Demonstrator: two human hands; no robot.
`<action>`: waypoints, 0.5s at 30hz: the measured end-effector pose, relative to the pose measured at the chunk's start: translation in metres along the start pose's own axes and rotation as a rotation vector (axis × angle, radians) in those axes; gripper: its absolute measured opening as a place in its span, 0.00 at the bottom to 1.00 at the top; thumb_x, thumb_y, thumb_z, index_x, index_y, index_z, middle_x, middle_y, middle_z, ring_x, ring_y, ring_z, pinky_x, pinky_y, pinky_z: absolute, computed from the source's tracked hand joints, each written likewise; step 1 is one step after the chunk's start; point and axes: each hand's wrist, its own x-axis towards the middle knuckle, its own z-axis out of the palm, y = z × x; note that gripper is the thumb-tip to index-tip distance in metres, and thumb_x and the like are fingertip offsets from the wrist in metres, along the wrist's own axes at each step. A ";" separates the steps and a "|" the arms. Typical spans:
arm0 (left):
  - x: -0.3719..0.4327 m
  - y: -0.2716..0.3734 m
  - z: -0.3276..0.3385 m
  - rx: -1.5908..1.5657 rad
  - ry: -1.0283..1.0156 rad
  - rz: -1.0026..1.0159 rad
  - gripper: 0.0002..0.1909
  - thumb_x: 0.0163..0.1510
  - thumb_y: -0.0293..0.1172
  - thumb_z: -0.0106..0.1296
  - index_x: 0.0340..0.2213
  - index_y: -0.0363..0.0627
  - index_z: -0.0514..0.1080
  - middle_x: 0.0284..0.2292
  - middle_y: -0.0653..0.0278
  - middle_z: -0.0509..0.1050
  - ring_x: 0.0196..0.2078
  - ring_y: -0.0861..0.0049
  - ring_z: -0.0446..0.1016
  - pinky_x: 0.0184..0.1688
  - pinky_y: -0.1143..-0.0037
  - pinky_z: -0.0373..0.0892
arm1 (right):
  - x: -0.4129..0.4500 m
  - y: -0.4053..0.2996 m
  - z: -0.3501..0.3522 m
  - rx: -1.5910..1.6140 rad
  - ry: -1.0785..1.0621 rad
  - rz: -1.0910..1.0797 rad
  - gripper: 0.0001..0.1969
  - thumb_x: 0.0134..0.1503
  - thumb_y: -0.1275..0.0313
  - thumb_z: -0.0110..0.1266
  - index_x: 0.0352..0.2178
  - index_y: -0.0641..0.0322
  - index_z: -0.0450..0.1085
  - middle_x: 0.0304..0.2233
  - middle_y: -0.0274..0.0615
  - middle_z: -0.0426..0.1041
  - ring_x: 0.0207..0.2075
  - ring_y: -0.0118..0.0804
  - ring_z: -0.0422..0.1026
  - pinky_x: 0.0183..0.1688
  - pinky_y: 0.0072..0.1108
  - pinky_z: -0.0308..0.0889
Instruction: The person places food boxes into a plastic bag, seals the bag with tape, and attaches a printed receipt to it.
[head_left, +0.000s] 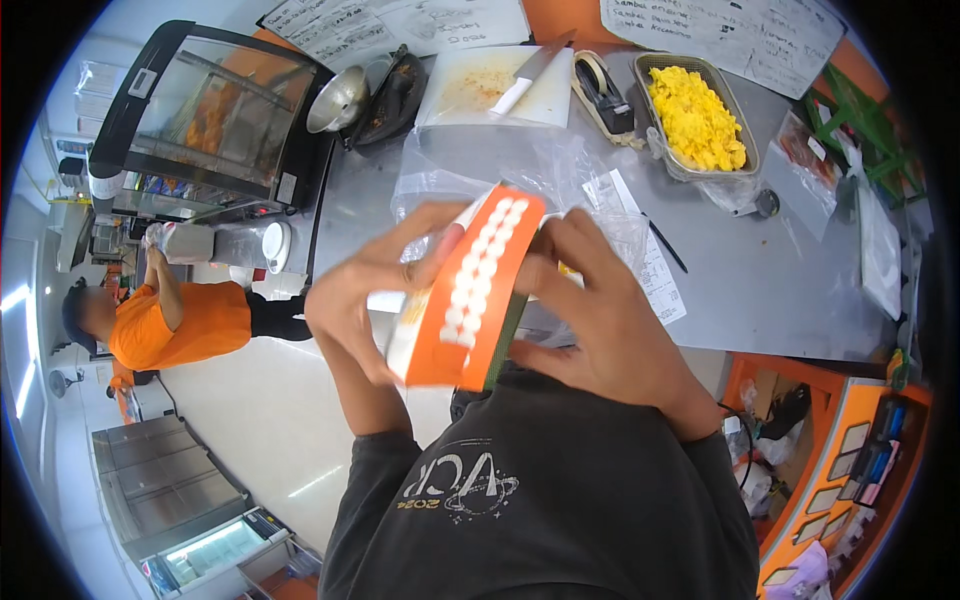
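Both my hands hold up a printed cardboard food box (472, 292), tilted, above the front of the steel table (739, 277). Its orange side carries white lettering; a white face and a green face show at its edges. My left hand (367, 285) grips the white side, fingers over the top and thumb below. Against the green side, my right hand (592, 307) presses with bent fingers. Behind the box lies a clear plastic sheet (465, 161). Printed paper slips (664, 289) and a black pen (667, 241) lie beside my right hand. The box's inside is hidden.
At the back are a white cutting board (457, 82) with a knife (536, 71), a tape dispenser (611, 101) and a metal tray (752, 154) of yellow food. A metal bowl (339, 101) and glass food warmer (217, 120) stand left. A person (184, 319) in orange stands beyond.
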 end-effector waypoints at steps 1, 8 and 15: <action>-0.001 0.004 0.010 0.014 -0.016 -0.061 0.50 0.20 0.43 0.66 0.49 0.40 0.60 0.48 0.37 0.55 0.51 0.46 0.56 0.50 0.63 0.56 | -0.004 0.001 0.000 -0.003 0.009 0.009 0.25 0.30 0.76 0.63 0.36 0.60 0.66 0.32 0.44 0.61 0.35 0.45 0.60 0.37 0.29 0.59; -0.011 0.022 0.052 0.080 -0.024 -0.308 0.46 0.23 0.48 0.67 0.49 0.60 0.62 0.43 0.46 0.59 0.42 0.55 0.63 0.38 0.70 0.65 | -0.030 0.015 0.008 0.033 -0.264 0.016 0.22 0.32 0.74 0.61 0.35 0.53 0.68 0.28 0.38 0.61 0.31 0.38 0.62 0.38 0.28 0.59; 0.015 0.034 0.020 0.182 -0.315 -0.483 0.29 0.25 0.52 0.63 0.34 0.63 0.71 0.39 0.60 0.63 0.24 0.68 0.70 0.20 0.75 0.67 | -0.033 0.007 0.010 -0.047 -0.311 -0.121 0.14 0.42 0.74 0.51 0.34 0.48 0.69 0.27 0.35 0.61 0.31 0.34 0.64 0.42 0.31 0.58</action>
